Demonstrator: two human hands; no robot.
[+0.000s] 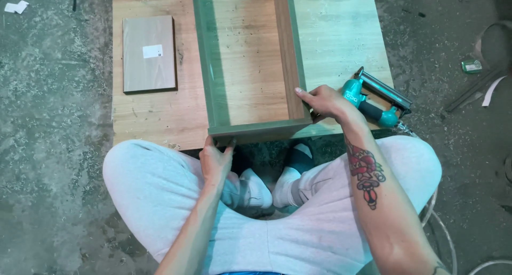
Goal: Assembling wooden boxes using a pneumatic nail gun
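A rectangular wooden frame (pixel 246 130), like an open drawer box with grey-green edges, stands on a low wooden board (pixel 160 115) in front of my crossed legs. My left hand (pixel 214 160) grips the frame's near left corner from below, fingers curled on the front wall. My right hand (pixel 324 101) clasps the near right corner, thumb along the right side wall. A teal pneumatic nail gun (pixel 376 100) lies on the board just right of my right hand, untouched.
A small flat wood panel (pixel 149 53) with a white sticker lies at the board's left. Rough concrete floor with sawdust surrounds the board. A white hose (pixel 447 237) curls on the floor at the right. Scraps and a small green object (pixel 471 67) lie far right.
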